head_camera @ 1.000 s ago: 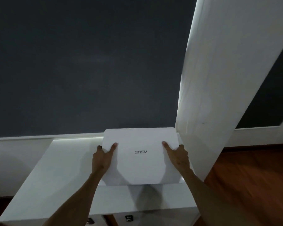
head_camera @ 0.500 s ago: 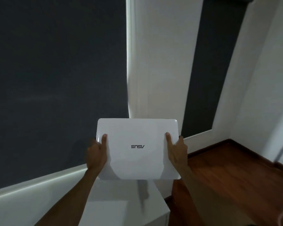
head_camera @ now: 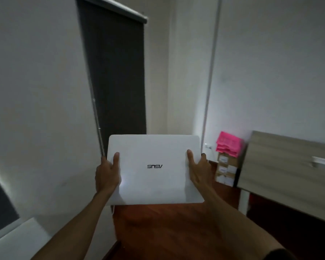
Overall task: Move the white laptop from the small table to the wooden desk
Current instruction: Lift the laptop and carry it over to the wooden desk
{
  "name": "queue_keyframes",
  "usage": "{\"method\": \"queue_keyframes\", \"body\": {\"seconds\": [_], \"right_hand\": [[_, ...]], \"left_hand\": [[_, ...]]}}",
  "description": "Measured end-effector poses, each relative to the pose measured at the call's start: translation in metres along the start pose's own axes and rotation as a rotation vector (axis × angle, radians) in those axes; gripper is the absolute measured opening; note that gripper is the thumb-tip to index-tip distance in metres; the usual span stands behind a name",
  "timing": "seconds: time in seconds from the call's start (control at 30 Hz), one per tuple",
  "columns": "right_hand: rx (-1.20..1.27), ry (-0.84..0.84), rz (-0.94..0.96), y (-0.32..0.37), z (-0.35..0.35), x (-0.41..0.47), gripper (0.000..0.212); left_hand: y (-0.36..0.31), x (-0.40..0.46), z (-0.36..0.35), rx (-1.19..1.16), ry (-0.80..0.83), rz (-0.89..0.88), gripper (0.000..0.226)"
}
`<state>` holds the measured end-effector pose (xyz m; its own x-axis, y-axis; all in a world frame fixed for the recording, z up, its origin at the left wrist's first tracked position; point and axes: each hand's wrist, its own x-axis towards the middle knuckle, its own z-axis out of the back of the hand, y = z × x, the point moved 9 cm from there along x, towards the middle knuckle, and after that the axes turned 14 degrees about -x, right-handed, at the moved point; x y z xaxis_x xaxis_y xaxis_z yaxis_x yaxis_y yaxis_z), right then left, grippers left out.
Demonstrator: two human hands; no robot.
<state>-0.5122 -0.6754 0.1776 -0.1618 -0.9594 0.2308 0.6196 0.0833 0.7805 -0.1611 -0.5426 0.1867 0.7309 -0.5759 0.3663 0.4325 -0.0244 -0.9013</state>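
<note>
While we carry it, the scene from left to right:
Small table [head_camera: 17, 235]: its white corner lies at the lower left, well apart from the laptop.
Blind [head_camera: 116, 76]: dark, hanging on the wall ahead.
Left hand [head_camera: 107, 175]: we clasp the laptop's left edge, thumb on the lid.
White laptop [head_camera: 154, 177]: closed, held level in the air above the red-brown floor [head_camera: 167, 231].
Right hand [head_camera: 198, 169]: we clasp the right edge, thumb on top.
Boxes [head_camera: 225, 169]: stacked, pink papers on top.
Wooden desk [head_camera: 285, 166]: at the right, apart from the laptop.
</note>
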Motion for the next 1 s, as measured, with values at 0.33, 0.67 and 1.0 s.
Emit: {"method": "queue_keyframes", "body": {"seconds": [0.33,0.67,1.0], "right_hand": [[-0.104,-0.326,-0.249,-0.176,0.190,0.055,0.067],[-0.178,-0.489,-0.378,-0.279,0.266,0.118,0.061],[-0.197,-0.491,-0.438,-0.347,0.268,0.272,0.059]], "left_hand": [[-0.083,-0.079,-0.275,-0.135,0.393,-0.076,0.080],[-0.122,-0.123,-0.459,-0.135,0.570,-0.180,0.061],[-0.132,-0.082,-0.653,-0.098,0.679,-0.174,0.068]]}}
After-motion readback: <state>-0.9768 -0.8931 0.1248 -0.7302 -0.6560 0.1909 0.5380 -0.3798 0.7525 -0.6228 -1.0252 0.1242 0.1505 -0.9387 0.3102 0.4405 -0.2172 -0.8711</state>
